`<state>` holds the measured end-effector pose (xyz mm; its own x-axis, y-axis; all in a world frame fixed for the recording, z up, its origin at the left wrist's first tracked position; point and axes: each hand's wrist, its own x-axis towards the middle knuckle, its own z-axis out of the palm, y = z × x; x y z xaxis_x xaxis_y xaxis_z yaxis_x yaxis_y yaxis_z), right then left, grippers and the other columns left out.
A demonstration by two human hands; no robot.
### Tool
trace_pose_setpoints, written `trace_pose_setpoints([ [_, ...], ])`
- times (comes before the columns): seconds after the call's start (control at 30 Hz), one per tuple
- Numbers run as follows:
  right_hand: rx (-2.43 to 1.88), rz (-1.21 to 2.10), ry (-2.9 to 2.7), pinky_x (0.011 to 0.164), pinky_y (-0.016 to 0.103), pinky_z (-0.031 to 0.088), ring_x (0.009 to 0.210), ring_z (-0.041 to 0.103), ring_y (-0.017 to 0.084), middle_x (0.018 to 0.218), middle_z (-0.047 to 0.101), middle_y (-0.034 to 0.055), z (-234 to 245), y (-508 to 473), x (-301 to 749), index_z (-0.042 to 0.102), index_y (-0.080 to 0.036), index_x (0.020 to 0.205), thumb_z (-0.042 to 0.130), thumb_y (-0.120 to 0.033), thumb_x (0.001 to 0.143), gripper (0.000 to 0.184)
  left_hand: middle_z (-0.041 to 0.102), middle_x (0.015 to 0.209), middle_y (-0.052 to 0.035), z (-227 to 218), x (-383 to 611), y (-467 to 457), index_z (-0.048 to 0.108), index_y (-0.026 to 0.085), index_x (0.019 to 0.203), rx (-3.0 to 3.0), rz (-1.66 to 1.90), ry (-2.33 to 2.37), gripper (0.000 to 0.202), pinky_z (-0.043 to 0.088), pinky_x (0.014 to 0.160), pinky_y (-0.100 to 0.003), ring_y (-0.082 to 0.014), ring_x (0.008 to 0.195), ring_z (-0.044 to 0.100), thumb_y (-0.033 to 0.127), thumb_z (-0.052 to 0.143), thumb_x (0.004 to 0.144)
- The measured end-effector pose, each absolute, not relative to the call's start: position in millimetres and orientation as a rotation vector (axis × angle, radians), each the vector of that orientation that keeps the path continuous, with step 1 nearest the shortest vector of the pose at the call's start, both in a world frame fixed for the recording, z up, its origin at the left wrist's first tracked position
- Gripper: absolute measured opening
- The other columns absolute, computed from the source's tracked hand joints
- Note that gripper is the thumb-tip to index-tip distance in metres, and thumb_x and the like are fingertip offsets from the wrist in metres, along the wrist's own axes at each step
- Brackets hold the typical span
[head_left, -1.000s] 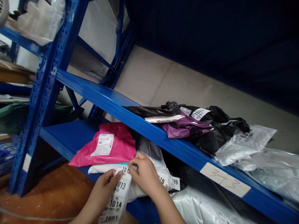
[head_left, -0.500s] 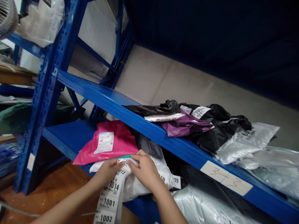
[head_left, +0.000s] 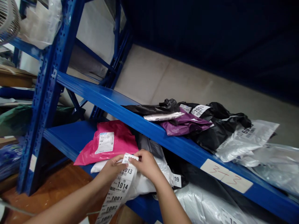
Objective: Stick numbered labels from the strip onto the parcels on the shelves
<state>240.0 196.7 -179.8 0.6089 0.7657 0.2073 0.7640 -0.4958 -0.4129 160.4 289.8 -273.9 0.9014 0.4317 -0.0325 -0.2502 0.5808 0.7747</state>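
My left hand point(head_left: 112, 169) holds the top of a long strip of white numbered labels point(head_left: 118, 189) that hangs down, reading 1013, 1014, 1001, 1002. My right hand point(head_left: 146, 165) pinches the topmost label at the strip's upper end, fingers closed on it. Both hands hover over a white parcel bag point(head_left: 142, 183) on the lower blue shelf point(head_left: 67, 135). A pink parcel bag point(head_left: 112, 143) with a white shipping label lies just behind my hands.
The upper blue shelf point(head_left: 109, 101) carries black, purple and silver-grey parcel bags point(head_left: 210, 127), some with number stickers, and a hand-marked tag point(head_left: 225, 179) on its front edge. A blue upright post point(head_left: 49, 90) stands left. Brown floor lies below left.
My hands rose slightly and the label strip came up with them. My right fingers moved onto the topmost label, which now lifts away from the strip's end.
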Motion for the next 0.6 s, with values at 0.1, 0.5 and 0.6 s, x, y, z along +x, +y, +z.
trace_pose_setpoints([
  [0.1,-2.325,0.009,-1.164,0.061,0.025,0.039,0.068,0.057,0.016,0.074,0.065,0.0031,-182,196,242,0.07,-0.014,0.075,0.073,-0.012,0.075,0.004,0.07,0.066,-0.0077,-275,167,289,0.067,0.013,0.078,0.859,0.396,0.271,0.066,0.04,0.054,-0.026,-0.0162,0.055,0.058,0.059,0.085,0.035],
  [0.5,-2.473,-0.214,-1.2,0.07,0.031,0.04,0.075,0.06,0.02,0.083,0.067,0.0047,-187,198,233,0.072,-0.02,0.074,0.068,-0.007,0.076,0.014,0.055,0.05,-0.0011,-285,171,279,0.055,0.015,0.057,0.971,0.416,0.357,0.063,0.03,0.048,-0.024,-0.0113,0.046,0.044,0.067,0.081,0.032],
  [0.6,-2.524,-0.223,-1.209,0.073,0.033,0.041,0.081,0.062,0.022,0.086,0.068,0.0054,-188,199,229,0.073,-0.022,0.075,0.069,-0.01,0.079,0.013,0.056,0.051,-0.0019,-288,156,266,0.057,0.016,0.06,0.974,0.401,0.339,0.064,0.033,0.048,-0.026,-0.013,0.046,0.044,0.071,0.078,0.036],
])
